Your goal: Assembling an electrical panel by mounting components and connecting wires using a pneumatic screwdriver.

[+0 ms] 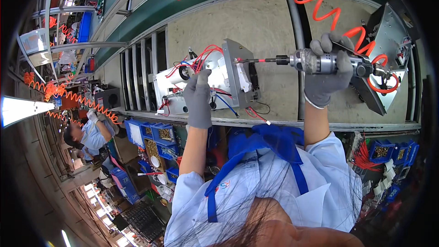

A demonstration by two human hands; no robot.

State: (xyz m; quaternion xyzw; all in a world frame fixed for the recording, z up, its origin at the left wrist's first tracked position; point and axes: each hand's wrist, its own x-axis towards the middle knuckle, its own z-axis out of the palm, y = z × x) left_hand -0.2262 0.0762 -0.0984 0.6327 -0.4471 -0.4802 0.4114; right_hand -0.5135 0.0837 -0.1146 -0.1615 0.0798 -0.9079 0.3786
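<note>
Because I have the right grey-gloved hand [331,77] wrapped round the silver cylindrical power driver [313,63], slim bit [270,60] levelled at the upright grey metal panel [234,75], the left grey-gloved hand [199,100], grip unclear, likely steadies the open white metal housing [218,77] on the beige worktop [274,98].

Glaring white lamp [23,111] (and bright windows [92,195])

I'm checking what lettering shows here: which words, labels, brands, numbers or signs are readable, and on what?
Light blue shirt: small coloured lettering on the chest, not copied here.
Blue box at left: pale characters, not copied here.
Drill: no marking I can read.
Anything else: too small or blurred to read.
</note>
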